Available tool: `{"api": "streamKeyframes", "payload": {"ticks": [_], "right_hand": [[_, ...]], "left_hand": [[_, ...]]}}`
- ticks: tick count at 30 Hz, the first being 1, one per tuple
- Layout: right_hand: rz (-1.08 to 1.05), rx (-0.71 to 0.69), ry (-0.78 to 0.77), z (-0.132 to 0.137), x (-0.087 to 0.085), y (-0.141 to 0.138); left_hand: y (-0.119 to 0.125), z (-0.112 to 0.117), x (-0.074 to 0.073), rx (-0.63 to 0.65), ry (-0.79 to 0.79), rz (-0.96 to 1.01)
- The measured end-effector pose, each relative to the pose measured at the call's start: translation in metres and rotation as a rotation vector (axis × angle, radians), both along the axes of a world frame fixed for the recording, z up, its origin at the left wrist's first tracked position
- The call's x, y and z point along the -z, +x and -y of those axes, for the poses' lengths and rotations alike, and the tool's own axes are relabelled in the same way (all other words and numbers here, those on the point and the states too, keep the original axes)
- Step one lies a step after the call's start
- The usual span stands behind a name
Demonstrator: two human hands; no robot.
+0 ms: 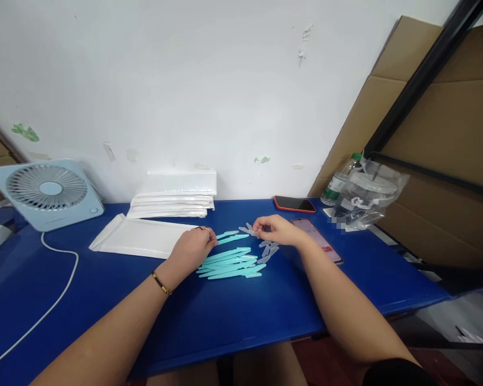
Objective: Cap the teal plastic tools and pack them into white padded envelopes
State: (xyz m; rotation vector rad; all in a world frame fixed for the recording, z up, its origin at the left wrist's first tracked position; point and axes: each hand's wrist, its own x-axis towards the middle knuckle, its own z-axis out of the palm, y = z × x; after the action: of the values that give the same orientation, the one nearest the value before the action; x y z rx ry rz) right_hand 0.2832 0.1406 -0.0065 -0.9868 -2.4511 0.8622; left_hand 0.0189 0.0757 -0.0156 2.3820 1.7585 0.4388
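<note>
My left hand (195, 247) is closed, its fingertips pinching the near end of a turquoise eyebrow razor (235, 238). A second razor (226, 234) lies close beside that one. Just below, several more turquoise razors (229, 264) are spread in a loose pile on the blue table. My right hand (277, 229) has thumb and fingers pinched at a small clear plastic cap (247, 230), which the fingertips partly hide. More clear caps (268, 251) are scattered under and beside the right hand.
A white padded envelope (140, 236) lies by my left hand, with a stack of envelopes (173, 195) behind. A light-blue fan (50, 193) stands left, its cable on the table (225, 321). Two phones (293, 203) (320, 241), a bottle (338, 182) and a bagged cup (366, 193) are right.
</note>
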Motion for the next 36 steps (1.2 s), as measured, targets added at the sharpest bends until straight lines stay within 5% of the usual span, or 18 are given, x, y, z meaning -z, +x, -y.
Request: {"api": "streamKeyframes", "payload": {"ticks": [15,21,27,36], "right_hand": [[-0.009,-0.06,-0.036,0.007,0.011,-0.023],[0.02,0.053,0.158,0.001,0.018,-0.023],[0.122,0.077,0.147,0.001,0.019,-0.024],[0.13,0.094,0.227,-0.002,0.018,-0.024]], "left_hand": [[0.001,-0.003,0.0,0.028,0.014,-0.007],[-0.004,-0.009,0.011,0.034,0.034,0.036],[-0.003,-0.014,0.02,0.119,0.013,0.015],[-0.003,-0.014,0.014,0.109,0.032,-0.086]]}}
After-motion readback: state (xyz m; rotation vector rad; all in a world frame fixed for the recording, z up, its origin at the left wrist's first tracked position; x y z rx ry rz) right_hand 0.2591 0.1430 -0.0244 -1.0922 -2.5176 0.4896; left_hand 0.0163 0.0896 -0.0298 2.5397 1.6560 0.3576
